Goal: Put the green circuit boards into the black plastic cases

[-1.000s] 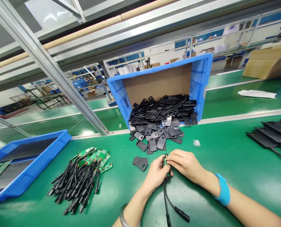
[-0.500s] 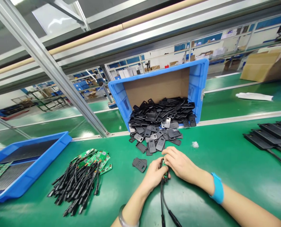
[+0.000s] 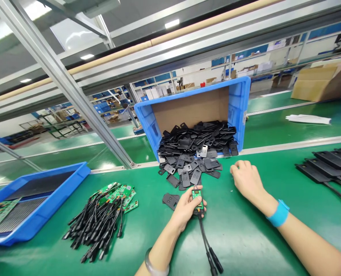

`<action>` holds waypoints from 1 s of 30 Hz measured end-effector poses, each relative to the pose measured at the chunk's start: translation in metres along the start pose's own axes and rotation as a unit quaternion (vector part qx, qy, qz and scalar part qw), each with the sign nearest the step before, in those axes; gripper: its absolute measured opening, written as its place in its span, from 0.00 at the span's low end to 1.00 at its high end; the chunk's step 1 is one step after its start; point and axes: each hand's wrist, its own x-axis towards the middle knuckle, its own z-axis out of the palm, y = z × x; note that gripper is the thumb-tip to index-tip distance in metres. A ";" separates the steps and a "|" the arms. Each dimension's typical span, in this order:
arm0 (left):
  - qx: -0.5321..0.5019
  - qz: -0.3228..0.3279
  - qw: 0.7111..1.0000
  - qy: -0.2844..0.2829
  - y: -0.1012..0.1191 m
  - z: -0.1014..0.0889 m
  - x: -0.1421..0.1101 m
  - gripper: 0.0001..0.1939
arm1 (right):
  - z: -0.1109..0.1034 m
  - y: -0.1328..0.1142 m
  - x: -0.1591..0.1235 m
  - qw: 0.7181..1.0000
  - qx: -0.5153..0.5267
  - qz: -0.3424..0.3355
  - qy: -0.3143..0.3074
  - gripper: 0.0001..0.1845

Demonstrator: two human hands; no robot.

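Note:
My left hand [image 3: 187, 207] is closed around a green circuit board [image 3: 197, 198], its thumb pressed on the face. Two black cables [image 3: 204, 235] run down from the board, ending in connectors near the bottom edge. Off to the right, my right hand [image 3: 246, 178] rests low over the table with its fingers curled down; whatever they hold is hidden. Left of my left hand lie a couple of loose black plastic covers [image 3: 170, 201]. Beyond it, more black covers [image 3: 190, 168] spill out of a tipped blue bin [image 3: 239, 107].
At left, a pile of cabled circuit boards [image 3: 101, 218] lies beside a blue tray [image 3: 44, 214]. Black cased units with cables [image 3: 317, 168] are stacked at right. A white glove [image 3: 308, 119] and a cardboard box [image 3: 317, 80] lie farther back. A metal post [image 3: 84, 103] slants down behind the tray.
My right hand has left the circuit board and moved right, to where a small white clump lay; the clump is no longer visible. My left hand keeps the board, whose face now shows.

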 end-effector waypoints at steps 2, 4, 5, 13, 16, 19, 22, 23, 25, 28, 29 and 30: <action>-0.018 0.000 1.000 0.015 0.000 0.000 0.000 0.29 | -0.003 -0.021 -0.007 0.988 0.142 -0.058 -0.015 0.10; -0.046 0.005 0.999 0.028 0.000 0.001 -0.001 0.28 | -0.004 -0.045 -0.019 0.946 0.300 -0.115 -0.054 0.10; -0.062 0.012 0.998 0.027 0.000 0.002 -0.001 0.26 | -0.003 -0.056 -0.026 0.925 0.351 -0.131 -0.069 0.12; -0.037 0.040 0.998 -0.034 -0.004 0.002 -0.002 0.28 | -0.005 -0.069 -0.039 0.953 0.257 -0.151 -0.063 0.24; -0.004 0.037 0.999 -0.004 -0.004 0.001 -0.002 0.33 | -0.009 -0.039 -0.020 0.993 0.088 -0.067 -0.034 0.26; 0.017 0.040 0.999 0.004 -0.001 0.001 -0.003 0.30 | -0.010 -0.002 -0.006 0.997 -0.051 0.050 -0.035 0.23; 0.024 0.041 0.999 0.006 -0.002 0.001 -0.003 0.29 | -0.005 0.029 0.000 0.984 -0.097 0.141 -0.049 0.19; 0.025 0.041 0.999 0.006 -0.002 0.001 -0.002 0.29 | -0.002 0.036 0.000 0.981 -0.100 0.156 -0.054 0.18; 0.029 0.044 0.999 0.006 -0.004 0.000 -0.001 0.28 | 0.003 0.045 0.000 0.978 -0.098 0.172 -0.062 0.16; 0.035 0.050 0.998 0.003 -0.005 -0.001 0.001 0.27 | 0.010 0.051 -0.001 0.974 -0.090 0.192 -0.073 0.17; 0.035 0.049 0.998 -0.001 -0.005 -0.002 0.001 0.27 | 0.011 0.052 -0.001 0.973 -0.087 0.199 -0.075 0.17; 0.035 0.048 0.998 -0.004 -0.006 -0.002 0.001 0.27 | 0.011 0.053 -0.001 0.972 -0.082 0.205 -0.077 0.17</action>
